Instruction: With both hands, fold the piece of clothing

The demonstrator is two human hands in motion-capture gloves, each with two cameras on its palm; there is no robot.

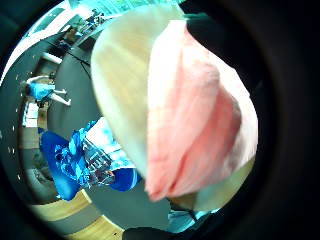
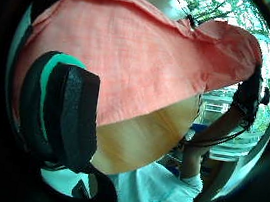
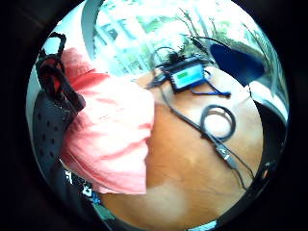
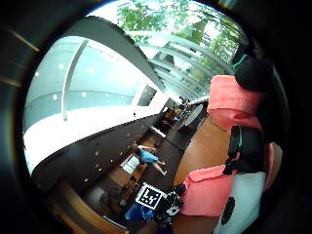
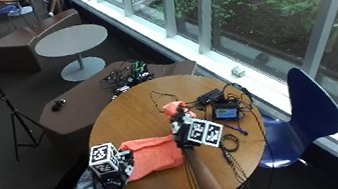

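A salmon-orange garment (image 5: 155, 158) lies on the round wooden table (image 5: 126, 121), partly lifted. My left hand (image 5: 110, 173) grips its near left edge; in the left thumb side palm view my thumb (image 2: 70, 114) curls over the cloth (image 2: 130, 60), which hangs above the tabletop. My right hand (image 5: 184, 128) holds the garment's right end raised, and a bunched corner (image 5: 174, 108) sticks up past it. In the right little finger side palm view my gloved fingers (image 3: 50, 113) pinch the cloth (image 3: 113, 134) over the table.
Right of the garment lie a small device with a lit screen (image 5: 227, 112), a coiled cable (image 3: 219, 122) and loose wires. A blue chair (image 5: 306, 114) stands at the table's right. A low brown bench (image 5: 82, 102) and a grey round table (image 5: 71, 41) stand beyond.
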